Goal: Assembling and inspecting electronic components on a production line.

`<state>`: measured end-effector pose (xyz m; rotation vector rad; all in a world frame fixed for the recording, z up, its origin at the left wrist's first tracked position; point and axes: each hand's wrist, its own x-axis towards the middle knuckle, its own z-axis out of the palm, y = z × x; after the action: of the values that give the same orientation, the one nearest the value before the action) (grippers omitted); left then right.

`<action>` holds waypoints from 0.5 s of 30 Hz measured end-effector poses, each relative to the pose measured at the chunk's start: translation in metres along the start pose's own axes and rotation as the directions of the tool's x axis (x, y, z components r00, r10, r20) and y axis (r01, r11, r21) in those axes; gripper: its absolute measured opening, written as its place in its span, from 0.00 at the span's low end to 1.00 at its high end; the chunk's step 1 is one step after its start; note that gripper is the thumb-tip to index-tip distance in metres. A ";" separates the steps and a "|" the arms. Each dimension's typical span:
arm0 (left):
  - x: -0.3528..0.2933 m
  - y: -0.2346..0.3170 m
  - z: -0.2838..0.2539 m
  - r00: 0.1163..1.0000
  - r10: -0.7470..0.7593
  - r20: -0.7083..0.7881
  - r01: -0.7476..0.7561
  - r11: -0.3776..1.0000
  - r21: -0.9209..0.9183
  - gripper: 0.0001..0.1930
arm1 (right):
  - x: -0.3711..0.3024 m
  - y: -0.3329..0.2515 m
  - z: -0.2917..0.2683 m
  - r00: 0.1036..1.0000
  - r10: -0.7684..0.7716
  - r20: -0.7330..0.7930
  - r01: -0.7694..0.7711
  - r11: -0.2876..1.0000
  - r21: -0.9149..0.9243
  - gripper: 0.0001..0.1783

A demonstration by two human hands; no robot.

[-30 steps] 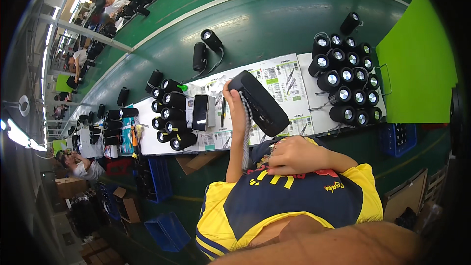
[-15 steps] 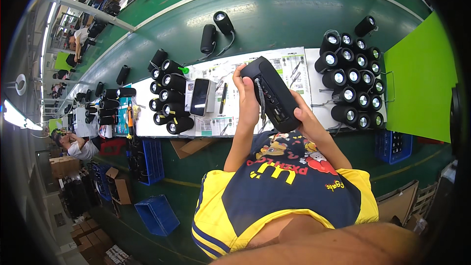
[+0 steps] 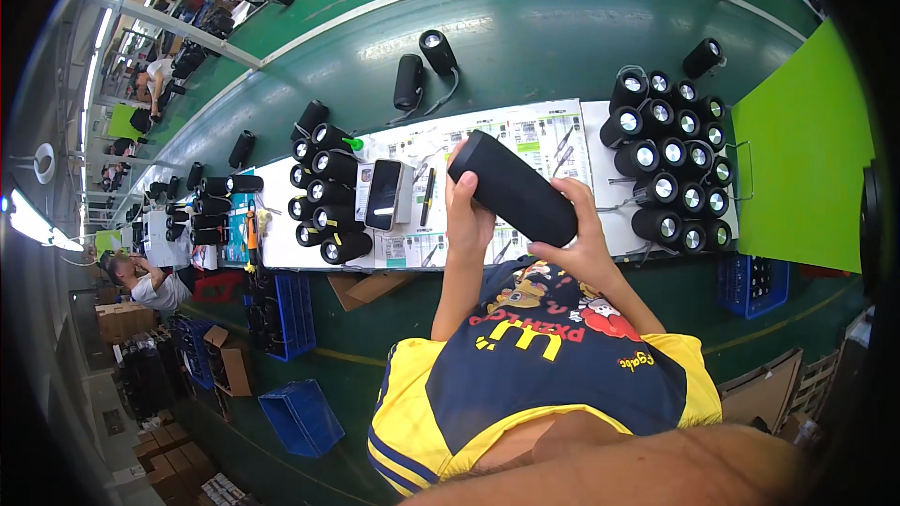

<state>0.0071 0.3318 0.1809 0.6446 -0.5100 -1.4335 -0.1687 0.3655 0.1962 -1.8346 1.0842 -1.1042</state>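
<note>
A black cylindrical portable speaker (image 3: 517, 189) is held up over the near edge of the bench, tilted, its plain mesh side facing me. My left hand (image 3: 467, 211) grips its upper left end, thumb in front. Round the lower right end closes my right hand (image 3: 583, 239), with the thumb at the bottom and fingers on the upper side. The speaker's ports and cord are out of sight. Beyond it lie printed sheets (image 3: 450, 142) on the bench. A phone in a white box (image 3: 386, 195) and a black and yellow pen (image 3: 427, 195) lie left of my hands.
Several black speakers with silver ends (image 3: 671, 156) stand grouped on the right, beside a green panel (image 3: 802, 150). More speakers with yellow bands (image 3: 330, 193) lie on the left. Two speakers (image 3: 409, 81) lie farther back. A blue crate (image 3: 302, 417) is on the floor; co-workers sit farther left.
The speaker has been rolled in my hands: its port panel and cord strap faced me before, now the plain mesh side does. My right hand's grip has shifted around the lower end.
</note>
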 end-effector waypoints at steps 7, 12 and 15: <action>-0.004 -0.003 0.012 0.972 -0.036 0.231 0.108 0.945 -0.309 0.38 | -0.014 0.010 0.000 0.665 0.092 0.741 -0.723 -0.170 0.670 0.37; -0.005 -0.007 0.011 0.983 0.011 0.185 0.023 0.983 -0.180 0.41 | 0.004 -0.001 -0.018 0.898 0.323 0.297 -0.438 0.707 0.555 0.42; -0.006 -0.013 0.007 0.982 -0.120 0.148 0.166 0.919 -0.358 0.35 | 0.012 -0.012 -0.030 0.979 0.196 -0.057 -0.175 0.950 0.258 0.44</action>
<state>-0.0074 0.3371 0.1772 0.2963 -0.2786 -1.6625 -0.1893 0.3543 0.2215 -1.4692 1.0847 -1.1548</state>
